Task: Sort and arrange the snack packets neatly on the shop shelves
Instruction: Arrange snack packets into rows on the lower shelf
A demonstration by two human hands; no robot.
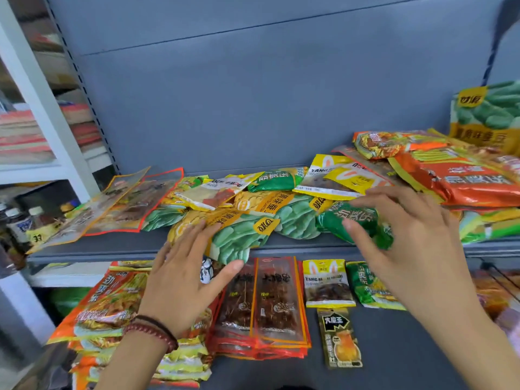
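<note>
A jumble of snack packets lies along the upper shelf (pixel 118 244). My left hand (pixel 183 274), fingers spread, reaches to a green-and-yellow bean packet (pixel 239 235) that hangs over the shelf's front edge. My right hand (pixel 402 237), fingers straight, hovers over a small green packet (pixel 357 220) and a yellow rabbit-logo packet (pixel 340 181). Neither hand grips anything. On the lower shelf (pixel 394 347) lie stacked red skewer packets (pixel 270 302), an orange packet pile (pixel 109 302), a yellow rabbit packet (pixel 327 282), a green packet (pixel 368 285) and a small dark packet (pixel 339 337).
Big orange packets (pixel 461 181) are heaped at the upper shelf's right end, with a tall bean bag (pixel 486 116) standing behind. Clear brown packets (pixel 126 201) lie at the left. A white rack (pixel 42 108) with bottles (pixel 19 223) stands beyond the left upright.
</note>
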